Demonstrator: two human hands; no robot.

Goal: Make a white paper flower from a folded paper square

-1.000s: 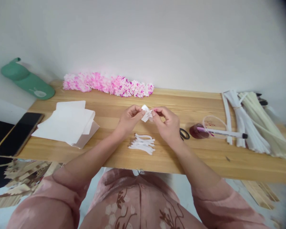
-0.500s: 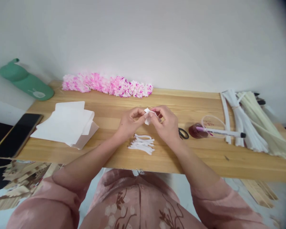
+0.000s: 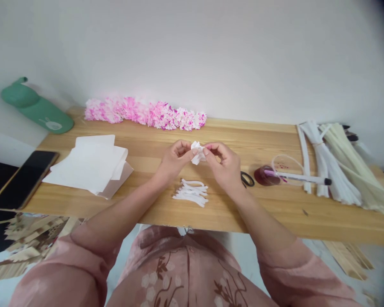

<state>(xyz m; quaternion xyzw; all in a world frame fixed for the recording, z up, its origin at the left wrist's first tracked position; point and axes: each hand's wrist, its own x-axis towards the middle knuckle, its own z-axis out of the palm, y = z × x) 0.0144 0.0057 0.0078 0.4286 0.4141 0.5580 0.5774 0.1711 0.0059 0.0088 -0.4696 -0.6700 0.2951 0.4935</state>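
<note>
Between my two hands, just above the middle of the table, is a small crumpled white paper flower [image 3: 197,152] with ruffled edges. My left hand [image 3: 176,160] pinches its left side between thumb and fingers. From the other side, my right hand [image 3: 223,164] grips it with thumb and forefinger. Below the hands, a small pile of short white fuzzy stems [image 3: 191,192] lies on the wooden table [image 3: 153,209]. Black scissor handles [image 3: 248,179] show partly beside my right wrist; the rest is hidden.
White paper sheets [image 3: 83,164], a phone [image 3: 24,179] and a green bottle [image 3: 40,108] occupy the left. Pink-and-white flowers [image 3: 144,113] line the wall. To the right are a jar of dark red liquid [image 3: 265,175], a brush pen [image 3: 302,176] and bundled white stems [image 3: 328,166] beside cream ones [image 3: 355,166].
The white paper flower has been turned and spread between my fingers, so more of its ruffled face shows. Both hands keep hold of it in nearly the same place.
</note>
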